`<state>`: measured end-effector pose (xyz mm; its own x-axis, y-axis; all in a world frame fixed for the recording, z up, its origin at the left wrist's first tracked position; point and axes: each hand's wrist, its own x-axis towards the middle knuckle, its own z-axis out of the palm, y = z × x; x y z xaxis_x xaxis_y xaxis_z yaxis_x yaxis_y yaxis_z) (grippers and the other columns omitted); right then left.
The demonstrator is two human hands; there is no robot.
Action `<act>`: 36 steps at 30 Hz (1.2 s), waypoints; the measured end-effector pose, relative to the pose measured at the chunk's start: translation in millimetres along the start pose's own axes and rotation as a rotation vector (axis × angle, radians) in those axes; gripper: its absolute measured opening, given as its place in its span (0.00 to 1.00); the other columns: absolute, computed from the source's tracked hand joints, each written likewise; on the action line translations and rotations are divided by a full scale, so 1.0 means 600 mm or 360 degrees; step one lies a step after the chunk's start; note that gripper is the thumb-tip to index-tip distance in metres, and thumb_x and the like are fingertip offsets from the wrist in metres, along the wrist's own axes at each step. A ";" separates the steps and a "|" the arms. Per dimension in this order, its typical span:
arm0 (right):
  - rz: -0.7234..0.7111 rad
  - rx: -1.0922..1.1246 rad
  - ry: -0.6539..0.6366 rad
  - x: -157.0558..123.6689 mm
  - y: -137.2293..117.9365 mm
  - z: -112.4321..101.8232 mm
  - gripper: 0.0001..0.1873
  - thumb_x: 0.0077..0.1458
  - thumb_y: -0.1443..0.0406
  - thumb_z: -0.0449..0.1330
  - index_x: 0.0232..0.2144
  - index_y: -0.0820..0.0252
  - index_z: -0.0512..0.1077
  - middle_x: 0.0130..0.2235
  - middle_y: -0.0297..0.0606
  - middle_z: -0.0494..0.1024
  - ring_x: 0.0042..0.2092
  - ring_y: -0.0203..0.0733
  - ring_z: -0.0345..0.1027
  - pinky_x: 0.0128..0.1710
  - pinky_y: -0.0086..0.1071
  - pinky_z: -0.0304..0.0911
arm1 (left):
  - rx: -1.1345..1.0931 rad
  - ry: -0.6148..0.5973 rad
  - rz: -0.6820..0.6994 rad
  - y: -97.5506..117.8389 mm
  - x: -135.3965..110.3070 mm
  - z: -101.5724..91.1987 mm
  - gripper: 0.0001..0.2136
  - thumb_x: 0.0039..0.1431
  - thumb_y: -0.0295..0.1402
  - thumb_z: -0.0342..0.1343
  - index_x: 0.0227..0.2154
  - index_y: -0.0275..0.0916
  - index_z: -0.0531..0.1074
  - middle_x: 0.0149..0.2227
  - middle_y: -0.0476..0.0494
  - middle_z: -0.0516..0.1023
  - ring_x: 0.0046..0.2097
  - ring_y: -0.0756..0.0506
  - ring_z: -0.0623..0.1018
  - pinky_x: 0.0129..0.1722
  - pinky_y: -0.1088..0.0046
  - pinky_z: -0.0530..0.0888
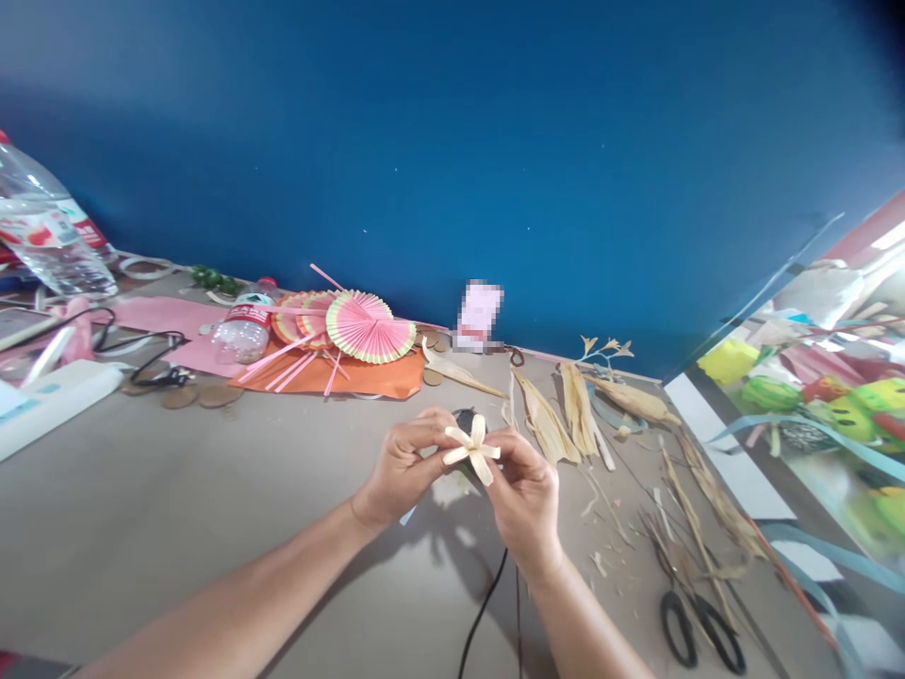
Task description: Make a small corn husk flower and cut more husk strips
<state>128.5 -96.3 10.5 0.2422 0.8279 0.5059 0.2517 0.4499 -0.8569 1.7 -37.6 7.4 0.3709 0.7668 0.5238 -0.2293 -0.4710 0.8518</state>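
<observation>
Between my two hands is a pale cream flower (471, 450) with several narrow petals, which looks made of dried corn husk. My left hand (410, 462) pinches it by the petals on its left side. From the right, the thumb and fingers of my right hand (525, 490) close on the petals there. Behind the flower sits a dark round object (464, 418), mostly hidden by the flower and my fingers; a black cord (484, 613) runs along the table below. My hands' shadow falls on the tabletop.
Dried husk strips (544, 415) and scraps lie at right, near black-handled scissors (699, 627). Pink paper fans (371, 326) rest on orange paper (396, 375) at the back left, beside a plastic bottle (244, 325). A white power strip (63, 405) is at far left. A blue wall (424, 141) stands behind.
</observation>
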 end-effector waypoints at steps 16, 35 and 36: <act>-0.0060 -0.0033 0.0089 -0.006 -0.009 0.008 0.05 0.48 0.71 0.56 0.24 0.59 0.64 0.25 0.33 0.66 0.28 0.35 0.60 0.27 0.29 0.57 | 0.0236 0.0019 0.0153 0.019 -0.008 0.005 0.06 0.48 0.25 0.55 0.26 0.41 0.76 0.24 0.44 0.74 0.32 0.46 0.69 0.35 0.70 0.66; 0.0275 0.0059 0.0205 -0.006 0.002 0.017 0.05 0.48 0.64 0.58 0.24 0.60 0.67 0.23 0.31 0.65 0.23 0.31 0.57 0.22 0.26 0.58 | -0.0080 0.0123 -0.0250 0.002 -0.005 0.015 0.06 0.49 0.32 0.56 0.25 0.36 0.76 0.28 0.42 0.74 0.35 0.45 0.70 0.36 0.70 0.67; 0.0322 0.0074 0.0194 -0.004 0.001 0.017 0.06 0.48 0.64 0.58 0.24 0.61 0.68 0.23 0.31 0.65 0.22 0.30 0.57 0.21 0.26 0.58 | -0.0164 0.0133 -0.0328 0.001 -0.004 0.016 0.06 0.48 0.32 0.56 0.25 0.36 0.76 0.28 0.42 0.74 0.34 0.46 0.70 0.35 0.70 0.67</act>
<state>118.4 -94.5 7.4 0.3952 0.8576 0.3292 0.1439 0.2961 -0.9442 9.5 -43.8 6.5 0.3445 0.8776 0.3333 -0.2487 -0.2571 0.9339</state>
